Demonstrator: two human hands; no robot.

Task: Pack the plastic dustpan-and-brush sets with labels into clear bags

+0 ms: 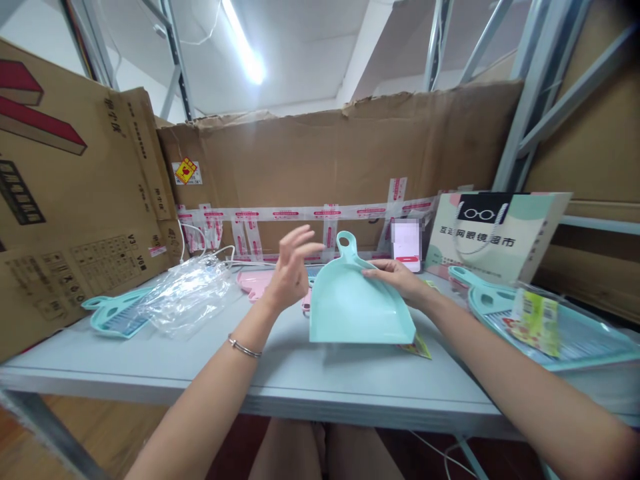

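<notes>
A mint-green dustpan (357, 303) is held up above the table, its handle with an oval hole pointing up and its wide edge toward me. My right hand (393, 275) grips its right rim near the handle. To the left of the dustpan my left hand (293, 267) is raised with fingers apart, holding nothing. Behind that hand lies a pink dustpan (250, 281), partly hidden. A yellow-green card (419, 348) shows from under the mint dustpan's right corner.
Clear plastic bags (187, 297) lie beside another mint dustpan set (117, 313) at left. On the right sits a packaged mint dustpan and brush (565, 333). Behind stand a phone (406, 245), a paper bag (493, 233) and a large cardboard box (320, 160).
</notes>
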